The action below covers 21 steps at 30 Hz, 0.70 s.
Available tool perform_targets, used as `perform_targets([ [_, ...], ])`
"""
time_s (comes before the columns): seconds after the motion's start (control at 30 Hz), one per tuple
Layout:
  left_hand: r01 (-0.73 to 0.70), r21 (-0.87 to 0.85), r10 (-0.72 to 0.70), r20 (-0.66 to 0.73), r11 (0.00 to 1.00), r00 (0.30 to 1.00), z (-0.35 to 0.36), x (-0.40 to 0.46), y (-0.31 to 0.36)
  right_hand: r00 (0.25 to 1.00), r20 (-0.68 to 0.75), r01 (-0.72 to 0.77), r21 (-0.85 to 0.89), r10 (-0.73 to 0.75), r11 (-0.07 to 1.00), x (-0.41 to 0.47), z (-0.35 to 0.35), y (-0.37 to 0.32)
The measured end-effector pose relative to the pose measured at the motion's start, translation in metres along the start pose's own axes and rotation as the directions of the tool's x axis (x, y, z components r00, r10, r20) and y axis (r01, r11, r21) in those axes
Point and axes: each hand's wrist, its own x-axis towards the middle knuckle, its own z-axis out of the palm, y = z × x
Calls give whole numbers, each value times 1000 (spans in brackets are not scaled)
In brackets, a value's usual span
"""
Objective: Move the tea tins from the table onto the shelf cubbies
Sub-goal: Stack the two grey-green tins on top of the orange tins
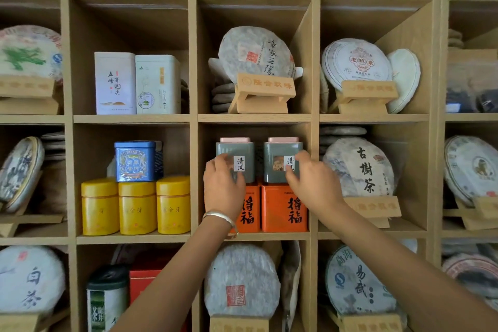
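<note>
Two grey-green tea tins with pink lids stand side by side in the middle cubby, stacked on two orange tins (284,207). My left hand (222,187) touches the front of the left grey tin (238,155), fingers loosely bent over its lower left part. My right hand (312,183) lies against the front of the right grey tin (280,153), fingers reaching across its label. Whether either hand grips its tin is not plain. A silver bangle sits on my left wrist.
The wooden shelf (253,118) fills the view. The cubby to the left holds three yellow tins (137,207) and a blue tin (136,160). Above it stand two white tins (137,83). Wrapped tea cakes on wooden stands (359,167) fill the other cubbies.
</note>
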Motion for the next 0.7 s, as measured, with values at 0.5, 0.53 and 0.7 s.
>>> perform_targets([
  [0.5, 177, 160, -205, 186, 971, 961, -6, 17, -20, 973, 225, -94, 140, 60, 986, 3, 55, -67],
  [0.53, 168, 165, -198, 186, 972, 962, -6, 18, -21, 972, 225, -96, 141, 63, 985, 3, 57, -66],
  [0.7, 140, 164, -168, 177, 977, 970, -7, 16, -23, 973, 220, -106, 159, 70, 982, 3, 59, -66],
])
